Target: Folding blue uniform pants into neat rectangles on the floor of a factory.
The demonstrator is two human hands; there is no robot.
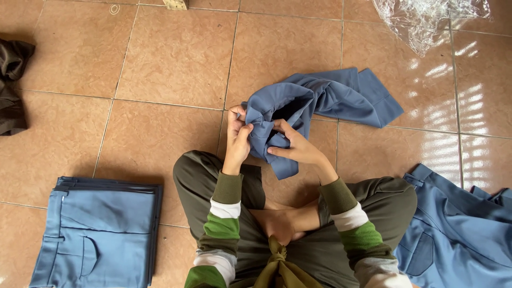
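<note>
I sit cross-legged on a tiled floor, holding a crumpled pair of blue trousers (320, 98) in front of me. My left hand (238, 134) pinches the bunched cloth at its left edge. My right hand (294, 145) grips the same bunch from the right, fingers pressed into the folds. The trouser legs trail away to the right on the tiles. My sleeves are striped green, white and olive.
A neat stack of folded blue trousers (98, 229) lies at my left. Unfolded blue trousers (458, 229) lie heaped at my right. Dark cloth (12, 85) sits at the far left edge, and crumpled clear plastic wrap (421, 18) lies at the top right.
</note>
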